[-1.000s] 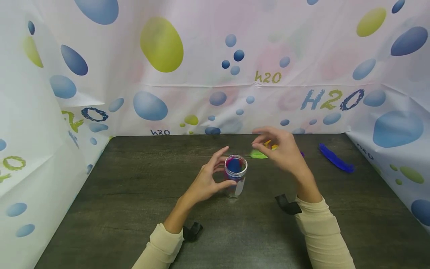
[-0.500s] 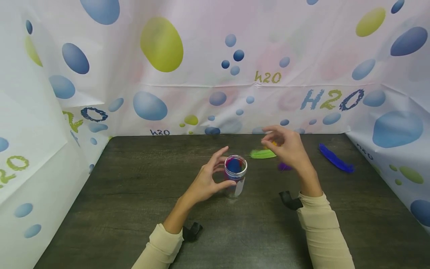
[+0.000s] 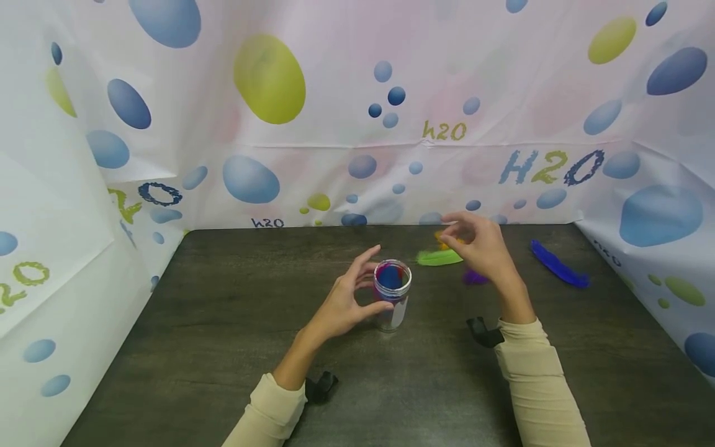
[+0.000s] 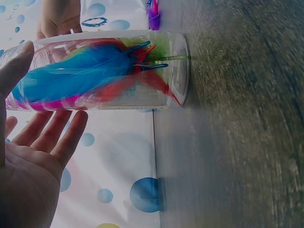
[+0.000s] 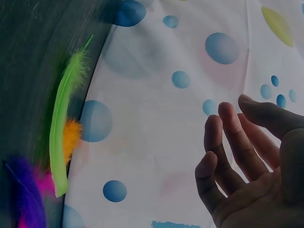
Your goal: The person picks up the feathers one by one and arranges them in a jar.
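Observation:
My left hand (image 3: 342, 304) holds a clear open-topped jar (image 3: 398, 314) upright on the table, thumb across its near side and fingers round its left. In the left wrist view, blue feathers (image 4: 80, 73) and a red feather (image 4: 159, 85) fill the jar, with magenta and green ones partly hidden. My right hand (image 3: 481, 247) hovers right of the jar, fingers loosely bent, nothing between them. Below it lies a green feather (image 3: 438, 257). Near that are an orange feather (image 5: 72, 137) and a purple feather (image 3: 475, 277), partly covered by the hand in the head view.
A long blue feather (image 3: 558, 264) lies farther right on the dark wooden table (image 3: 223, 323). Something pink (image 5: 46, 183) shows beside the green feather. A white sheet (image 3: 335, 56) with blue and yellow spots closes off the back and sides.
My right hand has moved right, away from the jar, uncovering more of the green feather and the purple one. The left hand stays at the jar.

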Available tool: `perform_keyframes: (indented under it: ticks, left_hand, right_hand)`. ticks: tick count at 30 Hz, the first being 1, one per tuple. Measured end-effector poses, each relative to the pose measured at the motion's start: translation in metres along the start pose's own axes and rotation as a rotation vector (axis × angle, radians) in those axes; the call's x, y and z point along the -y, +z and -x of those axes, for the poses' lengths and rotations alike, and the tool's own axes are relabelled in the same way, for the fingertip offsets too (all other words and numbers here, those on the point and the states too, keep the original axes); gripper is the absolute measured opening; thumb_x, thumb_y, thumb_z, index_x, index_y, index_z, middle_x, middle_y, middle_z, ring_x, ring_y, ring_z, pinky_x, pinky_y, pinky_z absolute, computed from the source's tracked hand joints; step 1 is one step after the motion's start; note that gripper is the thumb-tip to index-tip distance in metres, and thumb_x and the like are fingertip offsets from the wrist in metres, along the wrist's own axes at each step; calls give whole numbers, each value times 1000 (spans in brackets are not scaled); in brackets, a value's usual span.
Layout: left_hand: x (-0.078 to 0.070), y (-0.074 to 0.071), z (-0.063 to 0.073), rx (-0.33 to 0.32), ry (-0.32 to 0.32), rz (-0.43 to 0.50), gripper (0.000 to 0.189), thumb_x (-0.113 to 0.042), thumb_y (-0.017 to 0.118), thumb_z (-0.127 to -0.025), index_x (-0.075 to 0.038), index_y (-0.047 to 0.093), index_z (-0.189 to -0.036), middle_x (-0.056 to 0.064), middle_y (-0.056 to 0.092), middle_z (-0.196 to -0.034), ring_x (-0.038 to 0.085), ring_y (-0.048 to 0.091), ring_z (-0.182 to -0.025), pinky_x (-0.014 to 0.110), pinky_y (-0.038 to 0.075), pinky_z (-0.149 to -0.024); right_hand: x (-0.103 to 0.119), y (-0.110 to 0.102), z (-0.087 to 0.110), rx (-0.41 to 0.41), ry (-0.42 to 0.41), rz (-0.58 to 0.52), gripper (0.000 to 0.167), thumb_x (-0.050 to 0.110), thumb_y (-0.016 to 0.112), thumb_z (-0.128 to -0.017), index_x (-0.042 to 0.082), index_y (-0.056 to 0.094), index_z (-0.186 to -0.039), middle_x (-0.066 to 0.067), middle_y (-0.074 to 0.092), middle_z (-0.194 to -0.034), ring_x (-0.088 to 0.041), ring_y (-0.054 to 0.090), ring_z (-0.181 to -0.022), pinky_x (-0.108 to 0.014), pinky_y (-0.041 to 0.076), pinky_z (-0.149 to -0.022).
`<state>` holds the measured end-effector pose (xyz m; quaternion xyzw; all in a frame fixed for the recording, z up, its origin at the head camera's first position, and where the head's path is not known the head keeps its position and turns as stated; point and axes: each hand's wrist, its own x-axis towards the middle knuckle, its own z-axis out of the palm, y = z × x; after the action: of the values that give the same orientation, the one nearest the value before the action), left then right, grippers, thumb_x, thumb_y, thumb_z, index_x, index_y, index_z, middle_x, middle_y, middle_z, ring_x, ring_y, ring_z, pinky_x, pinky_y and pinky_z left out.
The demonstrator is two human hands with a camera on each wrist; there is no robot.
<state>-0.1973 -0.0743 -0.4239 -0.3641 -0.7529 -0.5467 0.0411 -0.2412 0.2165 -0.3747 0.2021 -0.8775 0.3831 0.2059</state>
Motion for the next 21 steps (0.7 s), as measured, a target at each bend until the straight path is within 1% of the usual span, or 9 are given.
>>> perform_keyframes:
  ticks: [4,6,7,12,16,21]
  left_hand:
    - [0,0,0,-1,1,-3,94,2,84,-85,-3,27,-161,23,62,-137,35,62,-126,41,54,-106]
    - [0,0,0,-1,0,-3,94,2,84,-85,-3,27,-161,23,62,-137,35,62,-126,41,54,-106]
    - [1,0,0,-2,-1,-4,94,2,84,-85,-3,27,-161,23,62,-137,35,62,-127,41,54,-106]
    - [1,-1,2,1,-5,0,95,2,84,-85,-3,27,-161,23,62,-137,36,62,-127,41,54,-106]
    - [2,-1,3,3,-10,7,96,3,84,-84,-3,26,-161,23,61,-138,35,61,-128,40,53,-108]
    - [5,0,3,9,-9,13,97,4,84,-84,-3,26,-161,22,61,-138,35,61,-128,40,52,-109]
  right_hand:
    - [-4,-1,0,4,21,11,27,-1,75,-94,-4,70,-120,-19,77,-95,-35,74,-79,-29,60,-70]
    - [-6,-1,0,6,25,18,26,-1,75,-94,-3,70,-120,-19,77,-95,-35,74,-79,-23,57,-70]
    - [-7,-1,0,5,27,18,26,0,75,-94,-3,70,-120,-19,77,-95,-36,74,-79,-22,56,-70]
    - [-12,0,2,-2,47,32,25,-1,74,-94,-2,71,-119,-18,77,-95,-37,74,-81,-27,55,-72]
    - [-19,2,4,-10,63,45,25,1,75,-94,-1,71,-119,-18,76,-94,-37,73,-80,-23,54,-70]
    - [-32,5,6,-7,79,53,26,1,75,-95,-3,71,-120,-20,75,-95,-37,73,-81,-21,52,-68]
